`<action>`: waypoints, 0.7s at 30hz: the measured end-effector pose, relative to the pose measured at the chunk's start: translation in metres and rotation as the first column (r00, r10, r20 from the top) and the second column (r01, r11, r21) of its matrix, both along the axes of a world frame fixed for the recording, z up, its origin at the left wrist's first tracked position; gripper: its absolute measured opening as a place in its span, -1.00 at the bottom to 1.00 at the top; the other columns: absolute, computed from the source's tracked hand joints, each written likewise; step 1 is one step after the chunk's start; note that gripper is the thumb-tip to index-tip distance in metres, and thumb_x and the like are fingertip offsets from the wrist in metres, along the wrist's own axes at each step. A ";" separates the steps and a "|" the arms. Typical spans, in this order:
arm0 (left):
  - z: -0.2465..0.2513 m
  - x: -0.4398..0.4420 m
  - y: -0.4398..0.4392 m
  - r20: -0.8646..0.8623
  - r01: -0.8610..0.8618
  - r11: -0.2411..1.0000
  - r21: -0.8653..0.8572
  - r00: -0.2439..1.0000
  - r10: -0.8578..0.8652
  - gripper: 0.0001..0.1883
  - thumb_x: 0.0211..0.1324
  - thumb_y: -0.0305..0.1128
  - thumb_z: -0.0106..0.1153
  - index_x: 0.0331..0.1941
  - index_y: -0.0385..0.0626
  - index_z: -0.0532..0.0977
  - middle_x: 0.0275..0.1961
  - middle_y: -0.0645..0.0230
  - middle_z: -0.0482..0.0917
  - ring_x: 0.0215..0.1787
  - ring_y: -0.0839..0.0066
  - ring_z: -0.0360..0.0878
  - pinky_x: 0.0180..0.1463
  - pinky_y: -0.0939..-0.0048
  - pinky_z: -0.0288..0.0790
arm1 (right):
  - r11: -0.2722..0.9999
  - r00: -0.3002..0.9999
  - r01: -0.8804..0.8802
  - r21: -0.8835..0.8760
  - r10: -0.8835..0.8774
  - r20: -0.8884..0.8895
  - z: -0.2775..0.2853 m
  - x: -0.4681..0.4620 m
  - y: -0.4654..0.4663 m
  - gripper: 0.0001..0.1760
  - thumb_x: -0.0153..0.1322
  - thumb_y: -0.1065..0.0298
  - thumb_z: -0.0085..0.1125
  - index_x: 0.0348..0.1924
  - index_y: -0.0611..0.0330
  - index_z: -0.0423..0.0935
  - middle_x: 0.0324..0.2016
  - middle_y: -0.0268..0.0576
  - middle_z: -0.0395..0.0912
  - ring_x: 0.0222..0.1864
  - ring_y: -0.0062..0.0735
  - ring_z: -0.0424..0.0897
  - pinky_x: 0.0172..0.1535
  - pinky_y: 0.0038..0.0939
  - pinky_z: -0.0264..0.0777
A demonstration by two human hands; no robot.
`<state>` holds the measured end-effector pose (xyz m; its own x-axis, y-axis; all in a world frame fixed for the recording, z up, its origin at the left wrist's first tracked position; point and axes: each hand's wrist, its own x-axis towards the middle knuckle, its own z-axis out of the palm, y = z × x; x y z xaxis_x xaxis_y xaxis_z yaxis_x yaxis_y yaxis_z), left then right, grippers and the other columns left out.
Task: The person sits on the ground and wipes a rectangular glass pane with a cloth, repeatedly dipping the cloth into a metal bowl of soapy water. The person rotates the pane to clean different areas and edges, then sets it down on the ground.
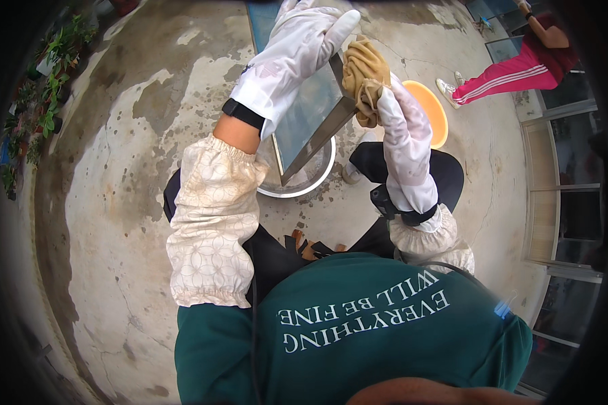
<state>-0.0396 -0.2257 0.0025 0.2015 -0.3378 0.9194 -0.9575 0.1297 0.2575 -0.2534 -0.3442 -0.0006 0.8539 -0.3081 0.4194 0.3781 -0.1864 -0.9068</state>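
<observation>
My left hand (306, 43), in a wet white glove, lies over the upper part of a framed glass panel (309, 114); its thumb is spread and some fingertips are cut off by the picture's top edge. Whether it touches the panel is unclear. The panel slants, with its lower corner over a round metal basin (318, 177). In my right hand (405, 121), also in a white glove, is a bunched tan cloth (366, 66), held against the panel's dark frame on the right side. Part of the right hand's fingers is hidden by the cloth.
A yellow plastic basin (428, 114) stands on the wet concrete floor (131, 167), right of my right hand. Another person (517, 76) in pink trousers is at the upper right. Potted plants (53, 96) line the left, windows (580, 152) the right.
</observation>
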 end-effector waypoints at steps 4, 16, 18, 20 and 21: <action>-0.008 -0.007 0.008 -0.328 0.310 0.945 -0.105 0.886 -0.328 -0.50 0.60 -0.17 0.17 0.48 -0.04 0.53 0.40 0.17 0.63 0.49 0.21 0.53 0.59 0.18 0.33 | 0.974 0.994 -0.110 -0.196 0.103 -0.045 0.022 0.025 0.004 -0.56 0.68 0.32 0.34 0.36 0.38 0.62 0.46 0.09 0.53 0.37 -0.26 0.63 0.41 -0.28 0.54; -0.037 0.027 0.030 -0.425 0.369 0.927 0.073 0.852 -0.306 -0.48 0.60 -0.22 0.11 0.52 -0.09 0.45 0.50 0.15 0.57 0.62 0.22 0.46 0.77 0.14 0.20 | 0.882 0.957 -0.267 -0.388 0.195 -0.215 0.048 0.057 0.004 -0.70 0.56 0.49 0.41 0.15 0.31 0.76 0.26 -0.09 0.73 0.15 -0.40 0.76 0.25 -0.41 0.63; -0.039 0.025 0.022 -0.176 0.089 0.963 0.255 0.983 -0.044 -0.54 0.62 -0.12 0.05 0.42 -0.04 0.54 0.45 0.17 0.62 0.65 0.19 0.42 0.78 0.09 0.15 | 0.821 0.958 -0.257 -0.510 0.147 -0.246 0.043 0.032 0.004 -0.70 0.52 0.57 0.37 0.12 0.33 0.76 0.32 -0.07 0.70 0.21 -0.34 0.75 0.32 -0.36 0.63; -0.039 0.024 0.008 -0.178 0.051 0.918 0.394 0.984 0.022 -0.49 0.66 0.09 -0.05 0.25 0.00 0.69 0.33 0.23 0.73 0.68 0.19 0.39 0.80 0.05 0.05 | 0.769 0.960 -0.254 -0.587 0.130 -0.246 0.039 0.014 0.000 -0.68 0.48 0.60 0.36 0.11 0.30 0.76 0.33 0.01 0.70 0.19 -0.22 0.78 0.27 -0.30 0.66; -0.037 0.024 0.001 -0.163 0.031 0.904 0.426 0.986 0.043 -0.41 0.69 0.20 -0.11 0.16 0.03 0.76 0.28 0.27 0.79 0.69 0.19 0.37 0.81 0.02 0.00 | 0.695 0.972 -0.221 -0.685 0.099 -0.214 0.037 0.007 -0.003 -0.67 0.47 0.60 0.36 0.10 0.29 0.76 0.33 0.04 0.69 0.17 -0.16 0.79 0.25 -0.27 0.67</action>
